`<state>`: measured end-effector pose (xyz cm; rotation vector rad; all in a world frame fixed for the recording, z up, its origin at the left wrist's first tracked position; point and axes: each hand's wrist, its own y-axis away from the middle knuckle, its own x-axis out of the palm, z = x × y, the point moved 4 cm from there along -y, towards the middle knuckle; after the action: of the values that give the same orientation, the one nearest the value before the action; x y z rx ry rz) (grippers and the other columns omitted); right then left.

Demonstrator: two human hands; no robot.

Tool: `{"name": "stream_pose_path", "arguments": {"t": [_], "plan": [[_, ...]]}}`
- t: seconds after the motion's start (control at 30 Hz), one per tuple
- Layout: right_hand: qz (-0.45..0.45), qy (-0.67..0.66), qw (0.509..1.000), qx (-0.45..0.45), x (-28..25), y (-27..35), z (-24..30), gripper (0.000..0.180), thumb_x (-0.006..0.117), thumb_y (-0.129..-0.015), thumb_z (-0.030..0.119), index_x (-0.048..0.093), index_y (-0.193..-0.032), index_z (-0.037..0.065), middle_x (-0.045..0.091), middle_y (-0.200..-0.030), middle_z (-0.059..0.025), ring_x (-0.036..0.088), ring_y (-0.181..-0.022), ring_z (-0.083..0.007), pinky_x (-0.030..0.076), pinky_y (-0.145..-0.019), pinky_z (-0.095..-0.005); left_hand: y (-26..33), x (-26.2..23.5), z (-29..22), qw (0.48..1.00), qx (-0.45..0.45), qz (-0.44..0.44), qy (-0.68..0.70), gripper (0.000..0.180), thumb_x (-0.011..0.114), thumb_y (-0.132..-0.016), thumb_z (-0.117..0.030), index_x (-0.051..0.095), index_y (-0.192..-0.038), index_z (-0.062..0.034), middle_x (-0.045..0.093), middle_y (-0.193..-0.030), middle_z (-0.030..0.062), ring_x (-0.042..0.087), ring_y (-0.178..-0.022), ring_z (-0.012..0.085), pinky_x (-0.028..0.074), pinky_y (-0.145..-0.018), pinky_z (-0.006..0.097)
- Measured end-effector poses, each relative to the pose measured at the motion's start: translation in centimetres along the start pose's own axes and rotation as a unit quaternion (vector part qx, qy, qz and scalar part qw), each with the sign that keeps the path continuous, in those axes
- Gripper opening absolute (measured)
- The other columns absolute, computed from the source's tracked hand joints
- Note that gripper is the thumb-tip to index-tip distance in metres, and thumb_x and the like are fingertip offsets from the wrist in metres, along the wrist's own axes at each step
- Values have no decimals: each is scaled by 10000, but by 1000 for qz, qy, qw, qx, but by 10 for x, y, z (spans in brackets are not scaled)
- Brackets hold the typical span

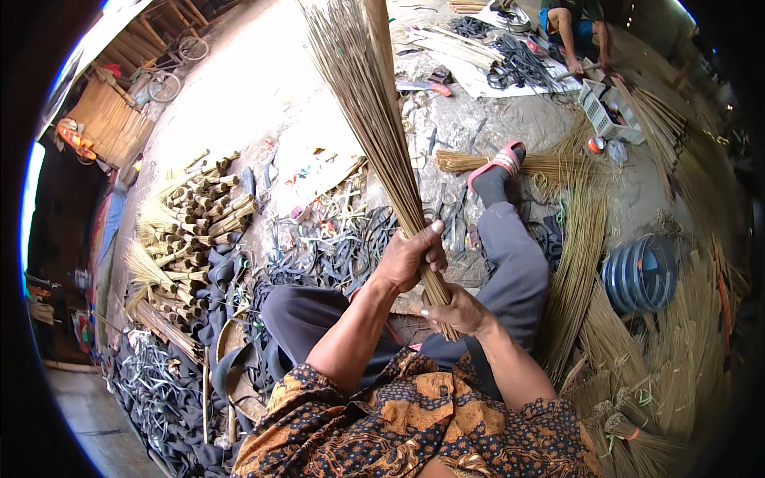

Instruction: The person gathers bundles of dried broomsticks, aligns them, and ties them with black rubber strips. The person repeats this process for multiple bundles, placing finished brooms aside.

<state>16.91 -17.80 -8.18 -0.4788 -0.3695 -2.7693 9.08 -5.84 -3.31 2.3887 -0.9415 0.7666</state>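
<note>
A long bundle of thin brown sticks, like a stick broom (369, 127), slants up and away in front of me, its loose ends fanning out at the top. My left hand (410, 256) is wrapped round the bundle above its narrow end. Lower down, my right hand (462, 311) grips the same bundle close to its butt, where the stick ends poke out below the fingers. Below the bundle are my bent legs in grey trousers (510, 247). A pink sandal (500, 163) is on my right foot.
Short tied bundles (191, 223) are piled at left, above dark rubber strips (159, 398). Loose long sticks (578, 255) and a clear plastic jug (640, 273) lie at right. Beyond are a knife (425, 87), a grey crate (610, 113) and another person (572, 32) crouching.
</note>
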Motion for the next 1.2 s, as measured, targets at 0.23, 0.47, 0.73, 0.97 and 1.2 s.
{"name": "stream_pose_path", "arguments": {"t": [0.23,0.47,0.73,0.97,1.2], "plan": [[16,29,998,54,-16,8,-12,479,798,-935,315,611,-1258,15,709,-955,-78,693,-888,-172,575,-773,-355,-9,1,-43,984,36,-163,-68,412,776,-951,-416,576,-885,-61,605,-683,36,619,-588,175,546,-574,329],[-364,287,886,4,-104,85,-11,805,642,-996,567,436,-1528,-1,550,-1452,-238,681,-1163,-318,605,-916,-378,-11,-19,-22,924,211,-225,-224,403,719,-1016,-296,572,-698,-98,510,-555,-27,466,-440,84,344,-420,259],[-493,173,843,-130,-131,121,-63,341,630,-1051,169,580,-1328,-23,682,-1194,-126,708,-996,-177,566,-878,-306,-16,-102,156,842,164,-265,-441,389,694,-1017,-305,573,-813,4,494,-700,8,444,-681,140,400,-599,355],[-524,175,822,-136,-131,121,-75,193,622,-1044,120,656,-1172,-20,699,-1036,-75,713,-902,-133,554,-797,-275,-9,-104,156,934,109,-203,-272,422,679,-1037,-271,503,-716,-61,471,-650,-9,435,-616,107,365,-536,346],[-542,187,811,-113,-131,114,-61,169,625,-1037,125,674,-1120,-15,694,-927,-51,710,-825,-114,542,-722,-260,-9,-117,170,904,56,-236,-353,383,679,-1027,-293,595,-789,-5,553,-699,13,464,-677,176,410,-636,389]]}}
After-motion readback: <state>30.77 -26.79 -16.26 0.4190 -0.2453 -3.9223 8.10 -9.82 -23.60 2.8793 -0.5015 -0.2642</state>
